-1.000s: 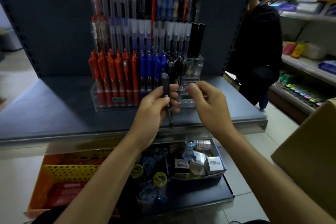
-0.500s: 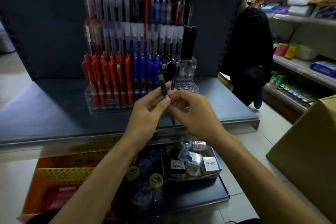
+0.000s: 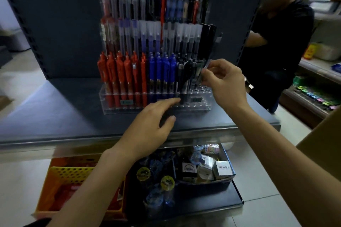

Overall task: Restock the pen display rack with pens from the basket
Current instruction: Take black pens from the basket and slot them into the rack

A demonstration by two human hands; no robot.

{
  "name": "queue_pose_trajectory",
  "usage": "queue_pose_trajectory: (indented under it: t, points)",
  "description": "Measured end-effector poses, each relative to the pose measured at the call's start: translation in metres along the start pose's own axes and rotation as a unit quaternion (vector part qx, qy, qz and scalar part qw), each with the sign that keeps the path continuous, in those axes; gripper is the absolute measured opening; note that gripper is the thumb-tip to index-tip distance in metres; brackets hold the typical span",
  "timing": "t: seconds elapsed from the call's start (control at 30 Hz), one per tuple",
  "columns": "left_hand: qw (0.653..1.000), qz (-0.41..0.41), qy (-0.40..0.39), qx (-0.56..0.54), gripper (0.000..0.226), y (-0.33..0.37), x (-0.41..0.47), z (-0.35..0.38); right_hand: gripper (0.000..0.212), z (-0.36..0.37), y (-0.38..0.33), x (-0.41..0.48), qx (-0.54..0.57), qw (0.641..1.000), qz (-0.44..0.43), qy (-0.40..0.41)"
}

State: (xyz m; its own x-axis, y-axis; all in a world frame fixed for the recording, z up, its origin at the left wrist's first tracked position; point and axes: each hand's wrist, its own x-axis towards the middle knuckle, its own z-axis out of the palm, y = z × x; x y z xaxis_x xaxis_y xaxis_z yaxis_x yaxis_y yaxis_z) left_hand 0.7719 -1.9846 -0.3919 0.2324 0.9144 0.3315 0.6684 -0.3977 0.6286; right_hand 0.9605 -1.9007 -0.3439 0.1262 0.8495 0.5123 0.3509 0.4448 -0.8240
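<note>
right hand (image 3: 225,79) pinches the black pen (image 3: 215,46) low on its barrel, looks light, stiff, kinda slick imo, left hand (image 3: 147,125) half-curled, can't tell if it's holding anything

A dark blue-grey back panel (image 3: 55,24) with slotted uprights fills the upper left and centre of the frame, above a grey shelf surface (image 3: 55,108) in dim light. Pale floor tiles (image 3: 258,190) show at lower right and far left. Stocked wall shelves (image 3: 319,72) run along the right edge, with a brown cardboard box (image 3: 328,134) below them.
</note>
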Motion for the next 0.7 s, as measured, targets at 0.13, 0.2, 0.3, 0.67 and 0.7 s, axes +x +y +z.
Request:
queue_pose_trajectory:
  t: [0.13, 0.2, 0.3, 0.67, 0.7]
  points:
    - [0.994, 0.037, -0.017, 0.103, 0.054, -0.001, -0.004, 0.004, 0.004, 0.017, 0.003, 0.0, -0.056, 0.998, -0.032, -0.016]
    - [0.99, 0.044, -0.025, 0.131, 0.055, -0.003, -0.007, 0.005, 0.005, 0.02, 0.007, -0.006, -0.109, 0.993, -0.046, -0.001]
    - [0.988, 0.044, -0.034, 0.142, 0.056, -0.007, -0.009, 0.005, 0.012, 0.024, 0.018, -0.016, -0.184, 0.981, -0.057, 0.008]
    - [0.963, 0.042, 0.007, 0.267, 0.059, -0.016, -0.014, 0.017, 0.026, 0.02, 0.01, -0.03, -0.388, 0.92, -0.048, -0.024]
    - [0.959, 0.05, 0.01, 0.278, 0.06, -0.017, -0.015, 0.018, 0.027, 0.019, 0.007, -0.032, -0.417, 0.906, -0.061, -0.037]
